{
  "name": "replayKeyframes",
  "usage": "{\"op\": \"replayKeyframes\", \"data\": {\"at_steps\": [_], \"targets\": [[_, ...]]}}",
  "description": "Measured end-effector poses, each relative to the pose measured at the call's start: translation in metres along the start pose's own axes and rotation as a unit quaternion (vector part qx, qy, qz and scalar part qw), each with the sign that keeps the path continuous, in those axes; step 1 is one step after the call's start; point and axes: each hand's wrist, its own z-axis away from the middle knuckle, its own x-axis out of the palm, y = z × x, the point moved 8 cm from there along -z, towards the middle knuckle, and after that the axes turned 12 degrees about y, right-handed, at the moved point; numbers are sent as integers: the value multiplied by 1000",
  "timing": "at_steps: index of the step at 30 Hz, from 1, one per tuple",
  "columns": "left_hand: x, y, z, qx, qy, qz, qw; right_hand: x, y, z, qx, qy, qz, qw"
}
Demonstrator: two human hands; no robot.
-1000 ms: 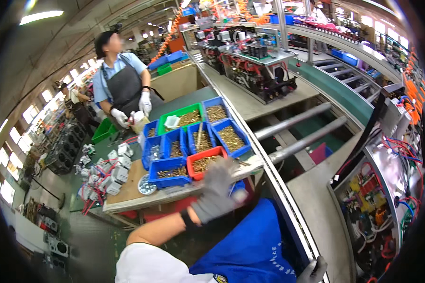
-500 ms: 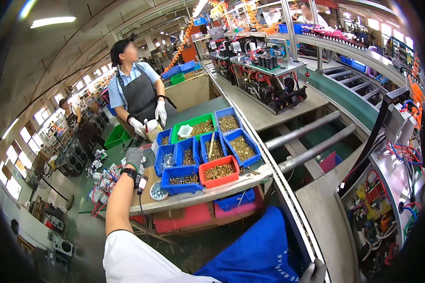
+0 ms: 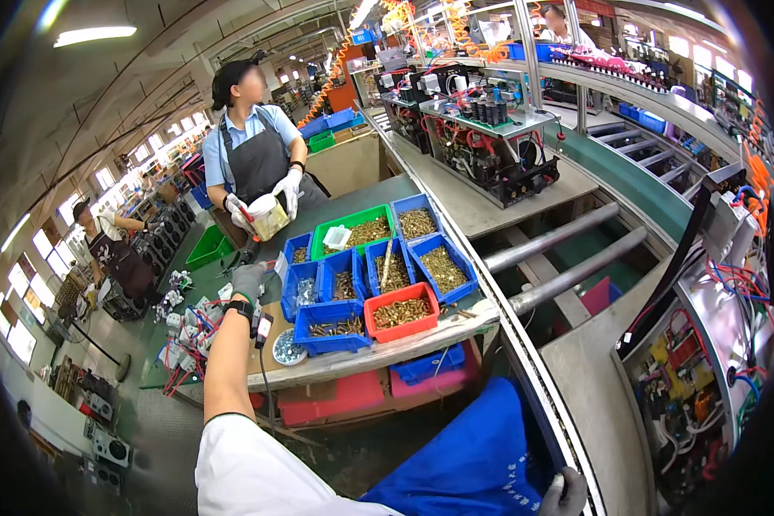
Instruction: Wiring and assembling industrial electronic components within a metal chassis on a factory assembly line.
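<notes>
My left hand (image 3: 248, 280), in a grey glove with a dark band at the wrist, reaches over the green workbench to the left of the blue parts bins. Its fingers are hidden, so whether it holds anything is unclear. Beside that wrist lies a dark and white handheld tool (image 3: 263, 330) with a cable hanging down. A round dish of small silvery parts (image 3: 289, 347) sits close by. At the lower right, my right hand (image 3: 565, 493), also gloved, is curled over the edge of the metal rail (image 3: 537, 404).
Blue bins (image 3: 332, 335), a red bin (image 3: 402, 312) and a green bin (image 3: 353, 232) hold brass-coloured parts. Wired white components (image 3: 193, 331) lie at the bench's left. Across it, a co-worker (image 3: 254, 155) holds a white tub (image 3: 268, 215). Rollers (image 3: 576, 271) and an open electronic chassis (image 3: 490, 146) are right.
My left forearm has shifted slightly right. The co-worker has lifted the white tub and brought both gloved hands to it. A person in the left background has leaned toward the stacked units.
</notes>
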Motion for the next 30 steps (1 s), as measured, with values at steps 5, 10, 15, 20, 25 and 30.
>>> {"op": "replayKeyframes", "data": {"at_steps": [5,10,15,20,25,30], "targets": [[9,9,6,-135,-13,238,962,2,-4,-1,16,-11,13,1000],[28,28,5,-245,-60,374,893,2,-11,1,4,-1,18,1000],[60,37,-13,-287,-165,444,833,6,-17,5,0,-7,20,1000],[70,63,-21,-33,-256,349,901,8,-23,8,28,-11,37,999],[90,61,-17,-234,-193,526,794,17,-33,7,45,-21,68,996],[96,58,-26,-259,-140,521,801,38,-45,1,23,-51,80,995]]}}
